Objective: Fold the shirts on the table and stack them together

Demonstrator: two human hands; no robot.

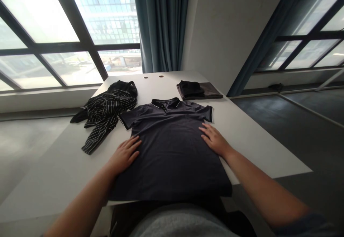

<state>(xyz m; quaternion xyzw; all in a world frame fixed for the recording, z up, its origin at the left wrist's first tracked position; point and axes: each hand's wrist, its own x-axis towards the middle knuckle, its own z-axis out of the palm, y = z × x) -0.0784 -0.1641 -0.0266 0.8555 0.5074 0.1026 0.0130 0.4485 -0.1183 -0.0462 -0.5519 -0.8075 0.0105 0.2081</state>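
Note:
A dark grey polo shirt (172, 147) lies spread front side up, its collar toward the far side and its hem at the near table edge. White-and-black trim runs along the collar and both short sleeves. My left hand (125, 154) rests flat on the shirt's left side edge, fingers stretched out. On the opposite side edge, below the sleeve, my right hand (214, 139) lies with its fingers extended over the cloth. Neither hand grips anything.
The shirt lies on a white table (258, 147). A crumpled black garment with white stripes (110, 104) hangs over the table's left side. Folded dark clothes (197, 89) are stacked at the back right. Behind stand a window and a blue curtain (162, 25).

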